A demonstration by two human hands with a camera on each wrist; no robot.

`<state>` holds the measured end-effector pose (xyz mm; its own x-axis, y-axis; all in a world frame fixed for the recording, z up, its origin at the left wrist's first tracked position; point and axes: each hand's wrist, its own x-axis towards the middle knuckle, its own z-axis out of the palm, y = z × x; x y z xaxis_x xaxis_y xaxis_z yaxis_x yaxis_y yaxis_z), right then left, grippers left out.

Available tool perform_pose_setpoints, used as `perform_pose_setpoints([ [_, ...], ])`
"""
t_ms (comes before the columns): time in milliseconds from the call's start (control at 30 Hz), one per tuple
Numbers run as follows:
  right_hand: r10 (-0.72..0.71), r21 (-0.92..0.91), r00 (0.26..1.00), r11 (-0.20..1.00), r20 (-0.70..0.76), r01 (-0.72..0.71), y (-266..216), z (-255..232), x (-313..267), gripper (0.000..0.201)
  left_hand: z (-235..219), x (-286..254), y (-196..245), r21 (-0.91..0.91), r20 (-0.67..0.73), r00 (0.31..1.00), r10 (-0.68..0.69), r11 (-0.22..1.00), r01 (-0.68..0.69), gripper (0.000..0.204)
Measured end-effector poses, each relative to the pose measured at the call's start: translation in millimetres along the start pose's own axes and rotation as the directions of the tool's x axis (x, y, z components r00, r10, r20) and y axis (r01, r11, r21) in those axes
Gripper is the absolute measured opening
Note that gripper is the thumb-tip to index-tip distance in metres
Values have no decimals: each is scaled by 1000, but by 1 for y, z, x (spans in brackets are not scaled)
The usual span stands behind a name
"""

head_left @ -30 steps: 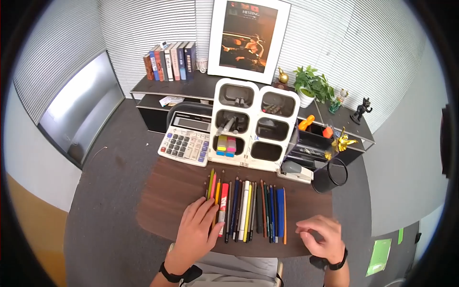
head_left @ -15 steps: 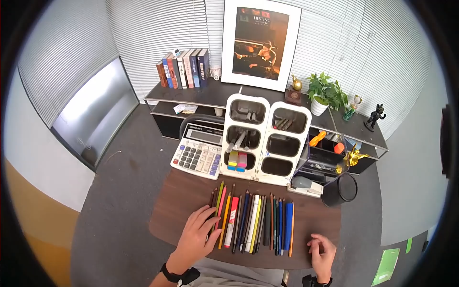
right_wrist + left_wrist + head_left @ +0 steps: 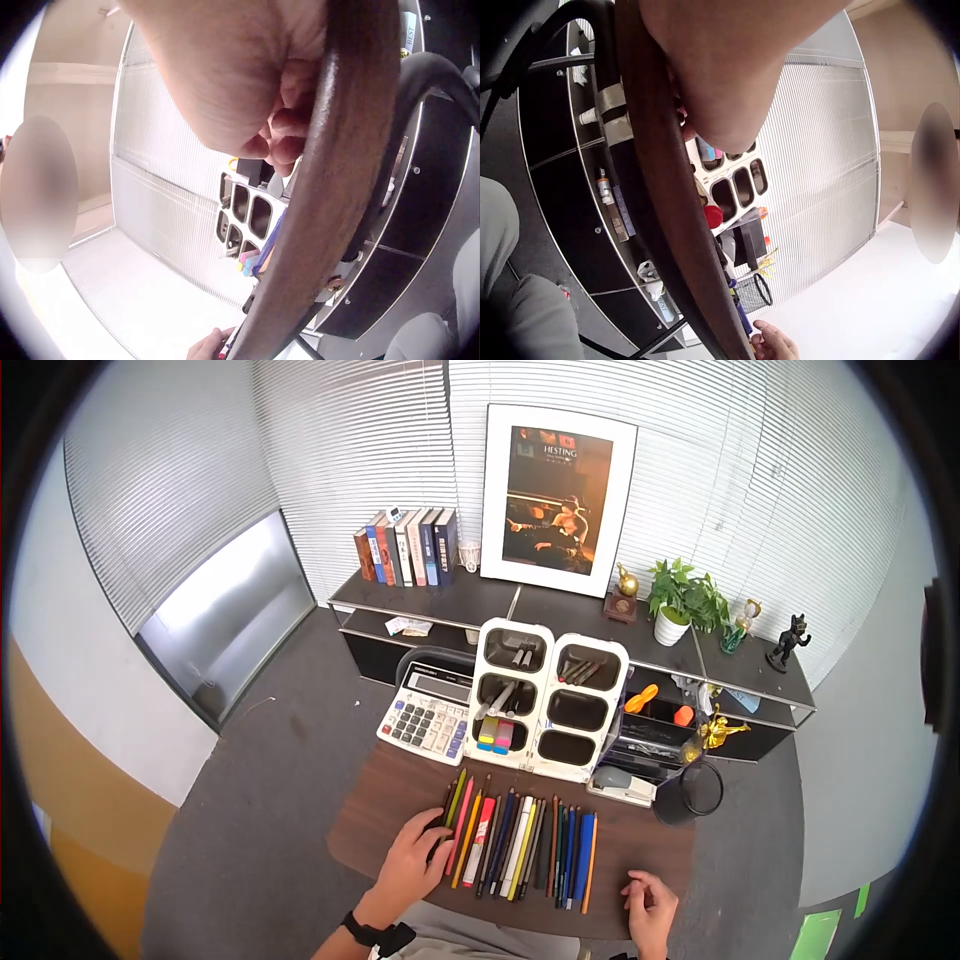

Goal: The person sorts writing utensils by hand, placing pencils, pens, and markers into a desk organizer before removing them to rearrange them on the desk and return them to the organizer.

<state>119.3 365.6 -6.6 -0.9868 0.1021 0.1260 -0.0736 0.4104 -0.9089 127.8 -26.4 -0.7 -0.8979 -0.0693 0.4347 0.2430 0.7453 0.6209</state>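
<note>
From the head camera we look down on a dark wooden counter (image 3: pixel 380 830) with a row of pencils and pens (image 3: pixel 520 845) lying side by side across its middle. Our left hand (image 3: pixel 420 855) rests on the left end of that row, its fingers (image 3: pixel 437 828) straight and slightly spread over the outermost pencils. Our right hand (image 3: pixel 650 905) sits on the near right edge of the counter, apart from the row, fingers loosely curled and holding nothing. Behind the row stand a white organizer (image 3: pixel 545 695) with compartments, a calculator (image 3: pixel 428 715) to its left, a stapler (image 3: pixel 622 782) and a black mesh cup (image 3: pixel 688 792) to its right.

From the left wrist camera we see the palm pressed close above the counter's edge (image 3: pixel 667 225); the fingers are hidden, so we cannot tell their pose here. The organizer (image 3: pixel 731 187) shows beyond.

From the right wrist camera we see the right hand (image 3: pixel 247 82) at the counter's rim (image 3: pixel 330 187), its fingertips (image 3: pixel 289 146) curled inward against the rim.
</note>
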Motion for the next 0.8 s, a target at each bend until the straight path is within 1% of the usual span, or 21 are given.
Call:
perform_pose_setpoints([
  [100,-39,24,999,999,2,39,5,1,1,17,0,0,1,-14,-18,1000,-14,1000,13,18],
  [233,-42,36,999,999,23,41,0,-3,3,17,1,-1,1,-48,-61,997,-43,998,40,16],
  [300,-38,48,999,998,22,37,0,-1,1,17,1,-1,2,-46,-62,997,-36,998,33,17],
  [367,-6,20,999,1000,53,5,-4,-5,0,18,1,-1,-1,-47,-62,998,-21,999,18,18],
  [433,1,20,997,1000,76,-2,2,-6,1,18,0,0,-1,-53,-54,998,-41,998,38,18],
  [633,-40,-27,996,999,82,43,-2,-6,2,15,3,-2,2,-30,-69,994,-85,996,83,21],
  [733,-93,-42,993,994,79,97,0,-5,0,14,5,-4,1,-32,-82,991,-102,994,100,20],
  [800,-117,-85,990,989,83,124,-6,-6,-1,12,4,-3,1,-36,-87,990,-107,994,104,20],
])
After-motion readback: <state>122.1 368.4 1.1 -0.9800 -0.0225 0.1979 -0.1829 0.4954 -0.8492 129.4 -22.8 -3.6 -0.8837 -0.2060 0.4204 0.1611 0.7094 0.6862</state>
